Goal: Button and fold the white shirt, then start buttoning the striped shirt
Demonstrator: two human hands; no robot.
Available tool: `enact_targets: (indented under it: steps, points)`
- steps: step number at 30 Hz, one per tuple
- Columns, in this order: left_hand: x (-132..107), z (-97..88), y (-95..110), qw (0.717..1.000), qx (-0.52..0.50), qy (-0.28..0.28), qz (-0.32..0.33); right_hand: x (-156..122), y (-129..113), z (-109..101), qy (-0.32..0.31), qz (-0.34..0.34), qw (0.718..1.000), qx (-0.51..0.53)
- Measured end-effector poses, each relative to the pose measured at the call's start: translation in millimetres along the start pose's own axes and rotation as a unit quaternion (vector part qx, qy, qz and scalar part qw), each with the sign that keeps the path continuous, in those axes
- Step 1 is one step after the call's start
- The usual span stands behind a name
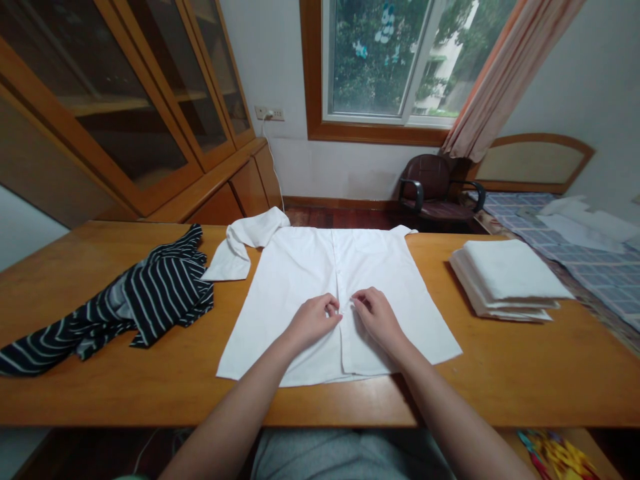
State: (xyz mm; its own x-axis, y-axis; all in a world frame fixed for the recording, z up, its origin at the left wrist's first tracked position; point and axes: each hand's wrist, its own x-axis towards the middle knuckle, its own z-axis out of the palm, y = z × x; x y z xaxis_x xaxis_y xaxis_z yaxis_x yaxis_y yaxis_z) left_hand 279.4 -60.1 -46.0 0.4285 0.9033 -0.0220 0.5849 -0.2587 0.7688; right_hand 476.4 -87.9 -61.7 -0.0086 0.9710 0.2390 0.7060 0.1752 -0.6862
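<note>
A white button-up shirt (295, 280) lies spread on the wooden table in front of me, its hem toward me and one sleeve thrown out to the left. Both hands meet at its front placket, a little below the middle. My left hand (316, 317) pinches the placket edge between thumb and fingers. Just across from it, my right hand (374, 317) has its thumb and fingertips drawn together at the other side of the opening. The collar end hangs out of sight past the table's far edge.
A black-and-white striped garment (160, 293) lies crumpled at the left. Folded white cloths (510, 273) are stacked at the right on the table (500, 380). Beyond stand a glass-door cabinet (210, 167), an office chair (430, 183) and a bed (590, 247).
</note>
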Motion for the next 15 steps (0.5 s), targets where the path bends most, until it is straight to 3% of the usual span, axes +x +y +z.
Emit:
enact_targets:
  steps: [5,11,15]
  points:
    - [-1.8,-1.9,-0.9,0.999,0.017,0.007,0.037,-8.5,13.3,-8.2,0.009,-0.035,0.976,-0.214]
    - [-0.6,-11.8,-19.2,0.965,0.162,0.115,0.17,-18.3,18.7,-13.4,-0.063,-0.057,0.944,-0.32]
    - [-1.5,-11.7,-31.9,0.944,0.291,0.087,0.128,-24.2,17.0,-15.2,-0.082,-0.051,0.941,-0.325]
